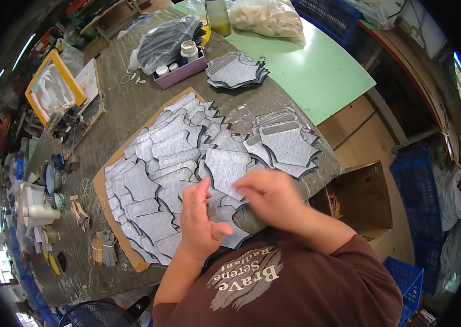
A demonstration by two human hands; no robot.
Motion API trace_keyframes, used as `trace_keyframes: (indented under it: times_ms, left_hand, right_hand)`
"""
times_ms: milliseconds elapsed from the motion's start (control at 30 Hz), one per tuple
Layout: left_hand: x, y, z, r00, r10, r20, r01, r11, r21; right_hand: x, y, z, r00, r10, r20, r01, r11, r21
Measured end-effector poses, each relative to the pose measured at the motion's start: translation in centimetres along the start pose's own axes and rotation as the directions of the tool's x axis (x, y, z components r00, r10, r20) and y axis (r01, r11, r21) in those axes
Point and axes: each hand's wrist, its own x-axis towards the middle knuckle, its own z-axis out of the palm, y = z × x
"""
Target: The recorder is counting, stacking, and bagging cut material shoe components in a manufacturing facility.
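Observation:
Many grey fabric cut pieces with dark edges (165,163) lie overlapped in rows on a brown cardboard sheet (102,188) on the workbench. My left hand (200,220) rests flat with fingers spread on a grey piece (229,218) at the near end of the spread. My right hand (271,193) pinches the edge of that same piece from the right. A neat stack of the same pieces (285,144) lies just beyond my right hand. Another stack (237,71) sits farther back.
A purple tray with small jars (178,68), a grey plastic bag (165,38), a yellow-framed screen (53,87), white containers (37,210) and small wooden bits (77,210) sit on the bench. An open cardboard box (358,199) and blue crates (418,191) stand right.

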Motion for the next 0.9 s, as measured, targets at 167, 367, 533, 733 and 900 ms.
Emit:
trace_keyframes:
  times_ms: [167, 367, 533, 733, 900]
  left_hand:
    - [-0.5, -0.1, 0.5, 0.994, 0.105, 0.033, -0.108, 0.988, 0.107]
    - [-1.9, -0.6, 0.0, 0.998, 0.025, 0.065, -0.024, 1.0, -0.013]
    - [-2.8, -1.2, 0.6, 0.993, -0.091, 0.081, 0.113, 0.937, -0.332]
    - [-2.9, -0.9, 0.0, 0.922, -0.322, 0.215, 0.371, 0.575, -0.73]
    - [-2.9, -1.1, -0.3, 0.905, -0.357, 0.231, 0.42, 0.663, -0.62]
  right_hand:
    - [-1.2, -1.0, 3.3, 0.969, 0.111, 0.221, -0.16, 0.963, 0.217]
    - [-0.8, -0.9, 4.0, 0.959, 0.033, 0.283, -0.091, 0.976, 0.197]
    - [-0.5, -0.8, 4.6, 0.902, 0.188, 0.388, -0.335, 0.873, 0.355]
    - [-0.2, -0.2, 5.2, 0.817, 0.228, 0.53, -0.558, 0.546, 0.625]
    - [-0.4, -0.8, 5.2, 0.901, 0.18, 0.395, -0.351, 0.837, 0.419]
